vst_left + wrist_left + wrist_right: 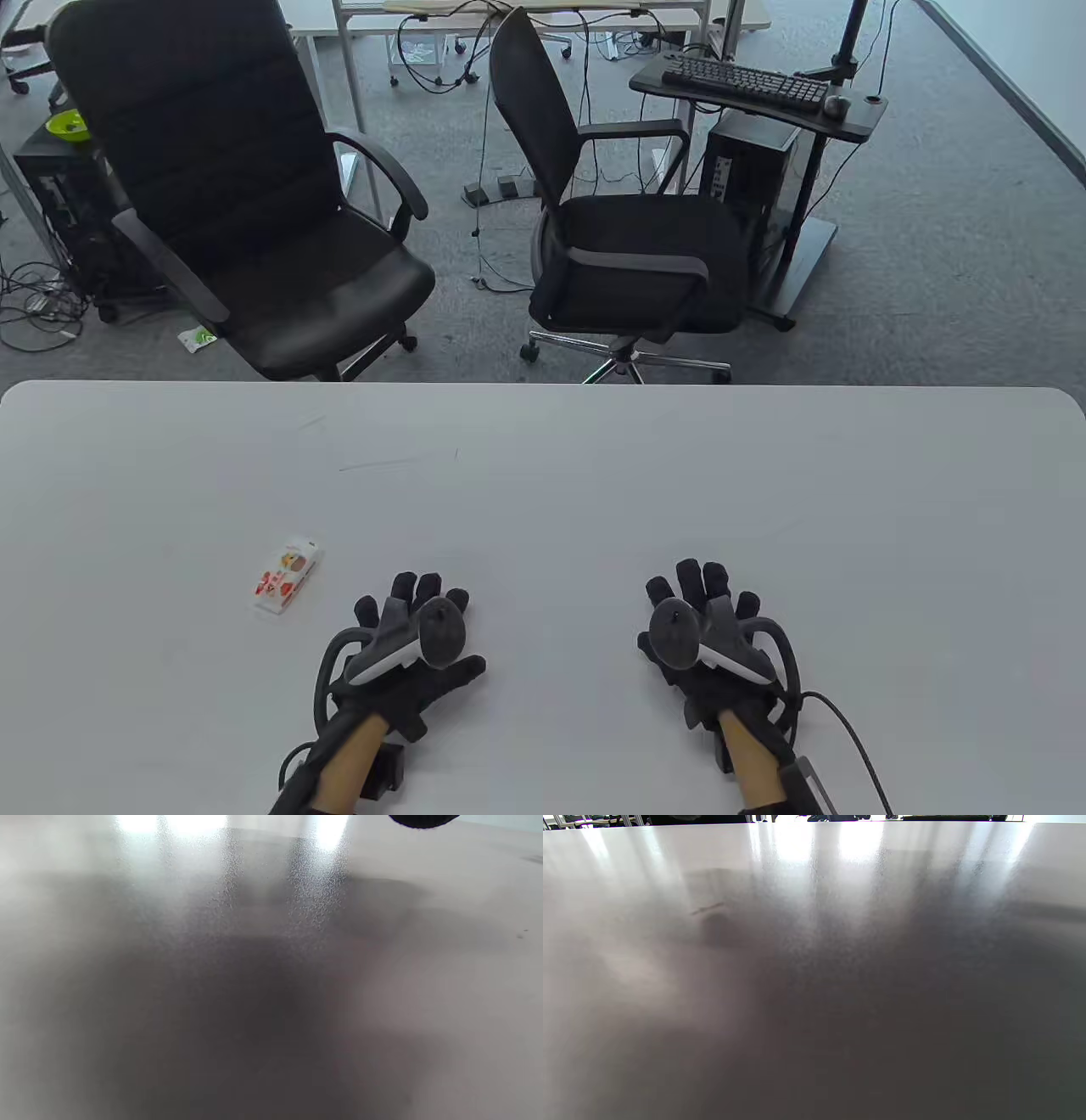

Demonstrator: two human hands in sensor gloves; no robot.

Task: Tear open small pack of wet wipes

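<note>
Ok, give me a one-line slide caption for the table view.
Both gloved hands, left and right, rest open on the white table; the small wet-wipe pack lies untouched beside the left.

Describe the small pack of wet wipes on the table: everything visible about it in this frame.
The wet wipes pack is a small, flat, oblong sachet, white with red and orange print; the text is too small to read. It looks like glossy film and appears sealed, with no tear showing. It lies flat on the white table, long axis tilted diagonally, ahead and to the left of the left hand. Neither hand touches it. Neither wrist view shows it.
</note>
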